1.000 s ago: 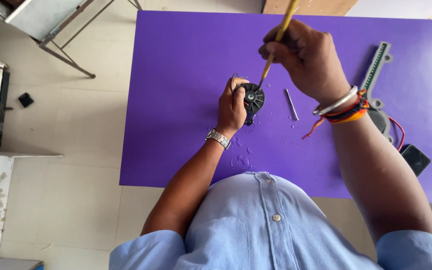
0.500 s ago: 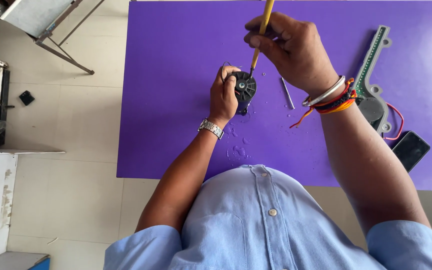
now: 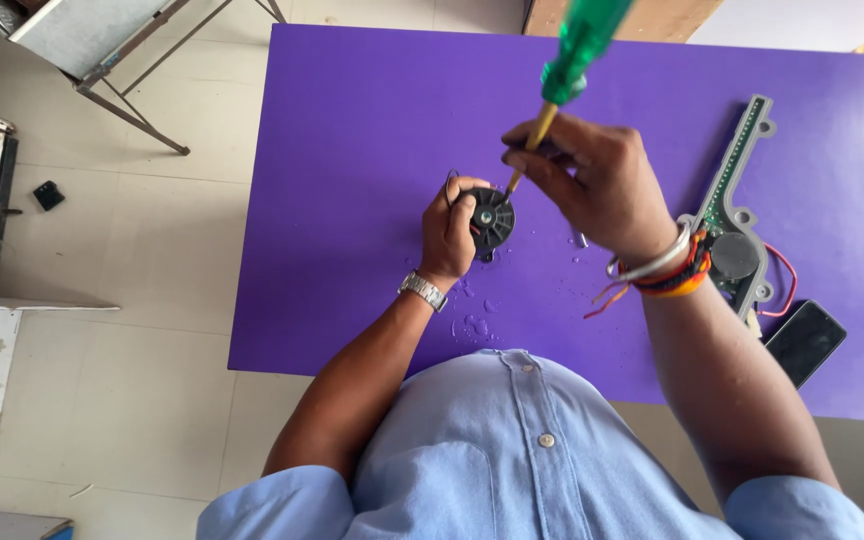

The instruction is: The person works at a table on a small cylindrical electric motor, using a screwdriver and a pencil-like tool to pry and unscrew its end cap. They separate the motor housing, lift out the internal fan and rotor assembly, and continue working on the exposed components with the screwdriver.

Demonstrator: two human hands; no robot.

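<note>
Screwdriver (image 3: 564,75) with its green handle newly in view, right hand (image 3: 592,185) nearer centre.

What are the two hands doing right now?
Left hand: closed around the small black round motor.
Right hand: closed on the green-handled screwdriver.

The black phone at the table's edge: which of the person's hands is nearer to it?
Right. The right hand, gripping the green-handled screwdriver, is up and to the left of the phone; the left hand is farther left, holding the small black round motor.
</note>
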